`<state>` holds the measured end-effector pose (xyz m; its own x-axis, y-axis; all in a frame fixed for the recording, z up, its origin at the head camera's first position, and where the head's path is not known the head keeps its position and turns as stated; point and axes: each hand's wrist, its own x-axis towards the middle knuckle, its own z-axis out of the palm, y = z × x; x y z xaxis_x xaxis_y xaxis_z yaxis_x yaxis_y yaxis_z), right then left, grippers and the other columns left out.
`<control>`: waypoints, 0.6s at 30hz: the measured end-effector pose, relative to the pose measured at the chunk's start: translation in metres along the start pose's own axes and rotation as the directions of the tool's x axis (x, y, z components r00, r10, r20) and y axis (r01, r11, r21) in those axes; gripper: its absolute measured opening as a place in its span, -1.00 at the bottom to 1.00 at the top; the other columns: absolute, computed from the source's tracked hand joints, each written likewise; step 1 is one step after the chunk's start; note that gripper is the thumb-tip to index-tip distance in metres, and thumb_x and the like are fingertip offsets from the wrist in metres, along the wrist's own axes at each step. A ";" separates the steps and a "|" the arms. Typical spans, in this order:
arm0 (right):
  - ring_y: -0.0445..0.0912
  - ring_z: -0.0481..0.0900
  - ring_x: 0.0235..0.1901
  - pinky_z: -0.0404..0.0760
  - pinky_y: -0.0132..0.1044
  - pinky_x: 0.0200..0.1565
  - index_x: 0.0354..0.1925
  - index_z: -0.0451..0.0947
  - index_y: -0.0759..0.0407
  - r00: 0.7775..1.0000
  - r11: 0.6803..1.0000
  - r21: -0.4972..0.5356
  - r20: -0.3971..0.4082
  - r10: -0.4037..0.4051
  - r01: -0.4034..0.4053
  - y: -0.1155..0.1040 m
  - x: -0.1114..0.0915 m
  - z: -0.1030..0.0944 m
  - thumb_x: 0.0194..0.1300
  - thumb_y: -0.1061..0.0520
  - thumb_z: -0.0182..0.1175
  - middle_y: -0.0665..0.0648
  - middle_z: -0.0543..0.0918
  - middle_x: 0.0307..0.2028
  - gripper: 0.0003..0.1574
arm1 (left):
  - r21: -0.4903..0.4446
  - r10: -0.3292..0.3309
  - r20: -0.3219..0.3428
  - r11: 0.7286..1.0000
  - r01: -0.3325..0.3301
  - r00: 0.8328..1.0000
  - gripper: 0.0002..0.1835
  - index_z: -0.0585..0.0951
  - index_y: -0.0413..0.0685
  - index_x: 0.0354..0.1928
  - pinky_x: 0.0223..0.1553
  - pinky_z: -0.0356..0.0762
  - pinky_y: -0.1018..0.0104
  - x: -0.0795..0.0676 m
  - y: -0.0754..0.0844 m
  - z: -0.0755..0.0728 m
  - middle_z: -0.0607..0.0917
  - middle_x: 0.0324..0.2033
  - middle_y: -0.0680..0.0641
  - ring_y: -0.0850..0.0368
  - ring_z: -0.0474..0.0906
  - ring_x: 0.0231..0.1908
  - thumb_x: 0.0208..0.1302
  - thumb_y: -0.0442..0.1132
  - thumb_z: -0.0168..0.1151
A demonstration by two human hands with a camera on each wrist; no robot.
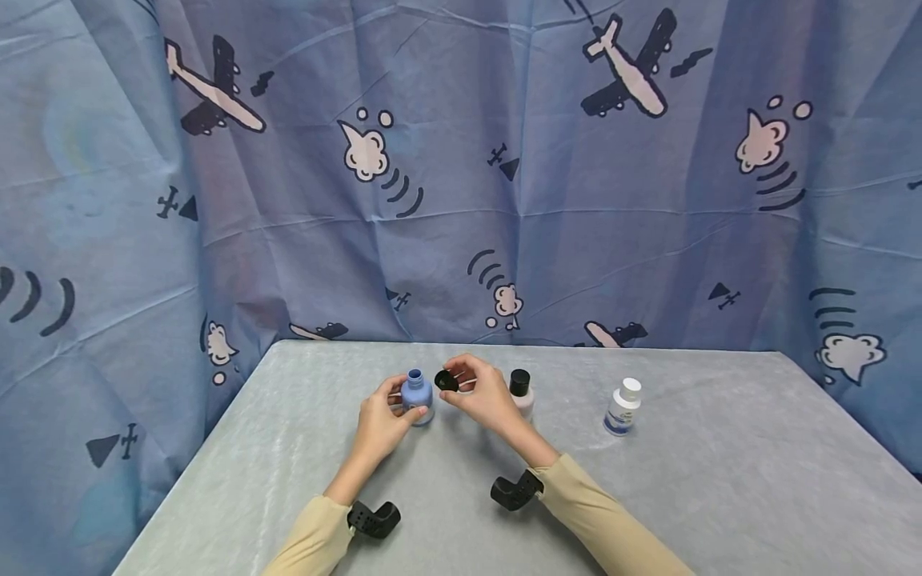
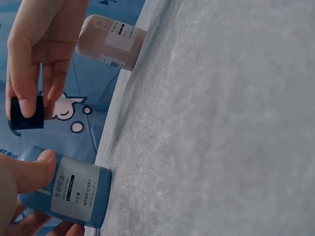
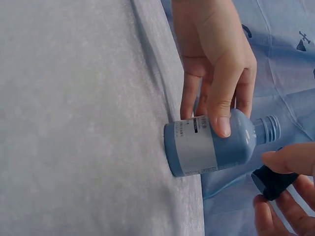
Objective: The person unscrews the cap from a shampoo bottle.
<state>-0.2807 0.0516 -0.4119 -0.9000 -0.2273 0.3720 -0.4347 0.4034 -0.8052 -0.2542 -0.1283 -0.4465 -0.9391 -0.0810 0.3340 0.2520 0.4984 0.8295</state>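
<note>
My left hand (image 1: 384, 422) grips a blue bottle (image 1: 417, 395) round its body, thumb across the front near the label. The bottle stands upright on the table, and its threaded neck (image 3: 267, 129) is bare. Just right of that neck, my right hand (image 1: 483, 394) pinches a black cap (image 1: 446, 381) between thumb and fingers. The cap is held off the bottle, tilted so that its hollow underside shows in the head view. In the left wrist view the cap (image 2: 27, 112) appears as a dark block under the right thumb.
Behind the right hand stands a pale pink bottle (image 1: 522, 398) with a black cap, partly hidden by that hand. Farther right is a white bottle (image 1: 623, 406) with a white cap and a blue-printed label. A patterned blue curtain (image 1: 461, 200) hangs behind the grey-covered table (image 1: 720, 448).
</note>
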 end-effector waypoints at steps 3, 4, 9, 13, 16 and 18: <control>0.00 0.67 -0.22 0.67 -0.27 -0.17 -0.04 0.60 0.18 1.000 1.000 -0.016 0.012 0.005 -0.005 0.002 0.000 0.002 -0.03 0.32 0.42 0.19 0.70 -0.22 -0.50 | 0.011 0.003 0.011 1.000 -0.003 1.000 -0.39 0.48 -0.30 0.16 -0.11 0.65 0.12 0.000 0.000 -0.001 0.66 -0.05 -0.33 -0.15 0.65 -0.08 0.04 -0.31 0.45; -0.01 0.67 -0.22 0.67 -0.28 -0.17 -0.02 0.60 0.18 1.000 1.000 -0.020 0.017 0.007 -0.007 0.003 0.000 0.002 -0.02 0.32 0.41 0.18 0.70 -0.22 -0.49 | 0.011 0.004 0.014 1.000 -0.004 1.000 -0.39 0.48 -0.30 0.17 -0.11 0.65 0.11 0.000 0.000 -0.001 0.66 -0.04 -0.33 -0.16 0.65 -0.07 0.05 -0.31 0.45; -0.01 0.68 -0.21 0.67 -0.24 -0.15 -0.02 0.62 0.15 0.999 0.999 -0.026 0.046 0.028 -0.027 0.002 0.000 0.003 0.00 0.33 0.39 0.18 0.70 -0.20 -0.51 | 0.014 0.015 0.016 1.000 -0.015 1.000 -0.38 0.47 -0.34 0.18 -0.11 0.65 0.10 0.002 0.000 -0.003 0.64 -0.01 -0.35 -0.17 0.65 -0.07 0.06 -0.31 0.44; 0.00 0.67 -0.19 0.67 -0.23 -0.16 -0.05 0.63 0.17 0.996 0.999 -0.048 0.082 0.018 -0.014 0.005 -0.002 0.004 0.01 0.34 0.38 0.18 0.72 -0.19 -0.55 | 0.001 0.031 0.006 1.000 -0.031 0.999 -0.38 0.48 -0.33 0.17 -0.12 0.65 0.10 0.001 0.000 -0.003 0.65 -0.05 -0.36 -0.18 0.66 -0.10 0.05 -0.30 0.45; 0.00 0.67 -0.17 0.66 -0.26 -0.17 -0.05 0.62 0.19 0.993 0.998 -0.061 0.114 0.012 -0.005 0.009 -0.004 0.005 0.03 0.35 0.37 0.18 0.73 -0.16 -0.55 | -0.016 0.040 -0.012 0.999 -0.040 0.999 -0.39 0.49 -0.29 0.17 -0.14 0.66 0.11 -0.002 -0.002 -0.002 0.67 -0.10 -0.34 -0.18 0.67 -0.14 0.04 -0.30 0.45; 0.01 0.67 -0.18 0.66 -0.28 -0.17 -0.05 0.61 0.21 0.992 0.998 -0.068 0.128 0.007 0.002 0.012 -0.005 0.006 0.03 0.36 0.36 0.18 0.72 -0.15 -0.56 | -0.025 0.037 -0.024 0.999 -0.038 0.999 -0.39 0.50 -0.26 0.17 -0.15 0.66 0.12 -0.004 -0.003 -0.001 0.68 -0.11 -0.33 -0.17 0.68 -0.14 0.03 -0.29 0.46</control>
<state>-0.2811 0.0525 -0.4259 -0.8912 -0.3364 0.3045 -0.4379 0.4621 -0.7711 -0.2506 -0.1308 -0.4500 -0.9233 -0.0827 0.3750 0.2932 0.4791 0.8273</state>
